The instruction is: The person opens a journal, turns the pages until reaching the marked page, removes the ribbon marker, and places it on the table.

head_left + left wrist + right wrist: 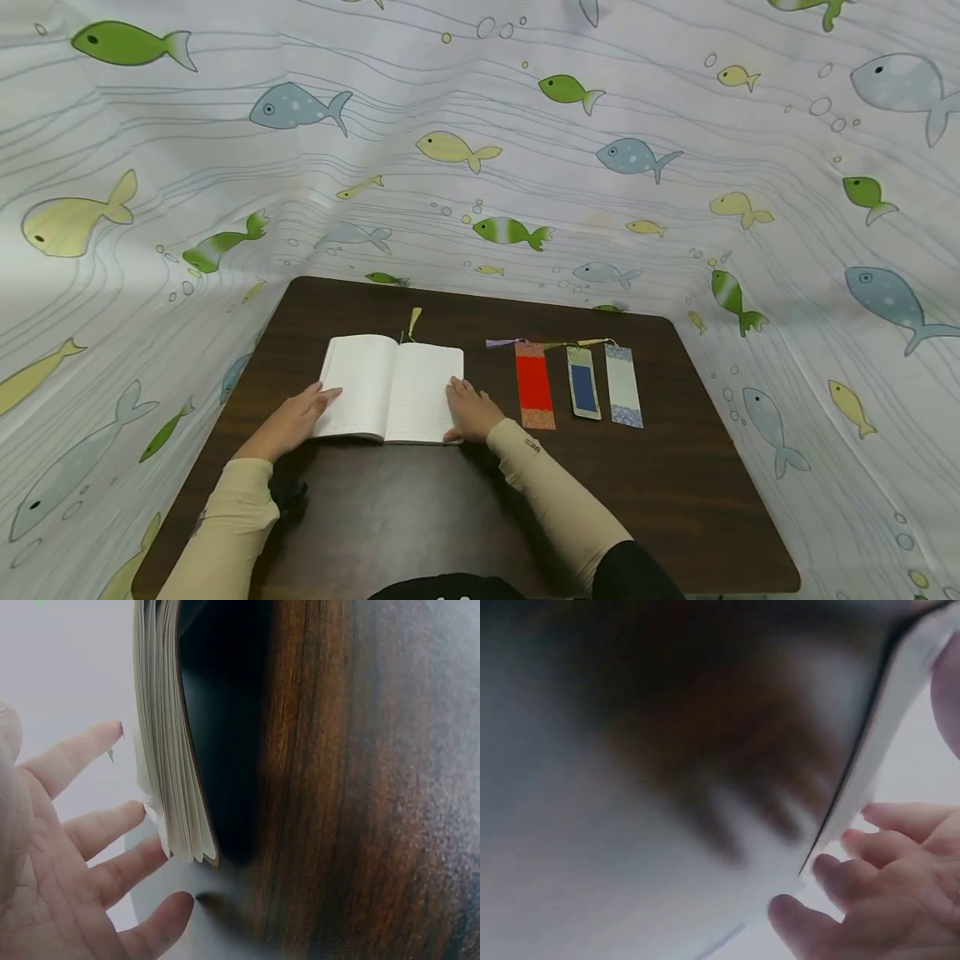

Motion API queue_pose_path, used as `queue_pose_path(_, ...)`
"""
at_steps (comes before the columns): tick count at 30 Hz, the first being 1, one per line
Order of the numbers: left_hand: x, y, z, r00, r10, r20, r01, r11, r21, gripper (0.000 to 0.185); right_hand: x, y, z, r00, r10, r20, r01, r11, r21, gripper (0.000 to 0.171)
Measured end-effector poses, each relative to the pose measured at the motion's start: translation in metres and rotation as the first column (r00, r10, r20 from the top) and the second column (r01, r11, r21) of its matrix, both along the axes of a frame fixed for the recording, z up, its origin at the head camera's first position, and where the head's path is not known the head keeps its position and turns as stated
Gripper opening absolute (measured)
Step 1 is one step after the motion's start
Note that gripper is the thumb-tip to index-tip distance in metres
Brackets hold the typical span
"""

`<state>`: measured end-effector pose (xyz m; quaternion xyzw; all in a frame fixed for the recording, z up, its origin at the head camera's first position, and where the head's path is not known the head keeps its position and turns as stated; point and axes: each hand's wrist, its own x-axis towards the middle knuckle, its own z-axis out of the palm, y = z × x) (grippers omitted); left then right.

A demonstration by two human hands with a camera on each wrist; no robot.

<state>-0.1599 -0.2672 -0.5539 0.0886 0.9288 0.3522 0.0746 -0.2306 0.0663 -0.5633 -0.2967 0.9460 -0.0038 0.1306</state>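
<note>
An open notebook (425, 392) with blank-looking pages lies on the dark table. My left hand (296, 419) is at its left edge, one finger reaching over the page. In the left wrist view the fingers of this hand (67, 862) are spread and fairly straight, tips beside the fanned page edges (166, 742). At the opposite side, my right hand (472, 412) rests along the right page edge. The right wrist view has the fingertips of that hand (892, 877) lined up at the notebook's edge (855, 780). A yellow tassel (415, 321) sticks out above the spine.
Three tasselled bookmarks lie in a row right of the notebook: a red one (533, 387), a narrow gold-edged blue one (584, 387) and a pale one with blue patterned ends (624, 387). A fish-print sheet (517, 192) surrounds the brown table (675, 483).
</note>
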Motion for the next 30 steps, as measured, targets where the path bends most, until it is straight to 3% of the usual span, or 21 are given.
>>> queue_pose_path(4, 0.0, 0.001, 0.0, 1.0, 0.003, 0.007, -0.002, 1.0, -0.017, 0.058, 0.003, 0.008, 0.011, 1.0, -0.017, -0.013, 0.017, 1.0, 0.008, 0.102)
queue_pose_path(11, 0.002, 0.002, 0.001, 0.999, 0.017, 0.03, -0.017, 1.0, -0.01, 0.059, -0.005, 0.005, -0.008, 0.973, -0.017, -0.231, 0.02, 1.0, 0.008, 0.084)
queue_pose_path(15, 0.003, 0.002, 0.002, 0.999, 0.017, 0.037, -0.016, 1.0, -0.012, 0.059, -0.004, 0.003, -0.012, 0.956, -0.125, -0.265, 0.106, 0.991, -0.086, 0.102)
queue_pose_path(17, 0.002, 0.003, 0.003, 0.999, 0.015, 0.033, -0.014, 1.0, -0.01, 0.059, -0.002, 0.001, -0.009, 0.953, -0.197, -0.23, 0.156, 0.971, -0.183, 0.115)
queue_pose_path(20, 0.002, 0.004, 0.003, 1.0, 0.012, 0.028, -0.012, 1.0, -0.004, 0.059, 0.0, -0.005, -0.002, 0.968, -0.234, -0.095, 0.182, 0.907, -0.38, 0.119)
queue_pose_path(23, 0.001, 0.004, 0.004, 0.999, 0.016, 0.028, -0.016, 1.0, 0.005, 0.059, 0.002, -0.014, 0.007, 0.99, -0.123, 0.072, 0.142, 0.827, -0.544, 0.115)
queue_pose_path(26, 0.001, 0.005, 0.005, 0.999, 0.025, 0.038, -0.025, 1.0, 0.014, 0.061, 0.006, -0.024, 0.01, 0.982, 0.041, 0.186, 0.087, 0.772, -0.63, 0.113)
queue_pose_path(28, 0.0, 0.006, 0.006, 0.999, 0.032, 0.044, -0.033, 0.999, 0.021, 0.062, 0.009, -0.031, 0.011, 0.97, 0.114, 0.214, 0.054, 0.76, -0.647, 0.112)
queue_pose_path(30, 0.0, 0.007, 0.007, 0.998, 0.039, 0.053, -0.041, 0.999, 0.033, 0.062, 0.012, -0.038, 0.011, 0.964, 0.167, 0.206, 0.004, 0.767, -0.642, 0.107)
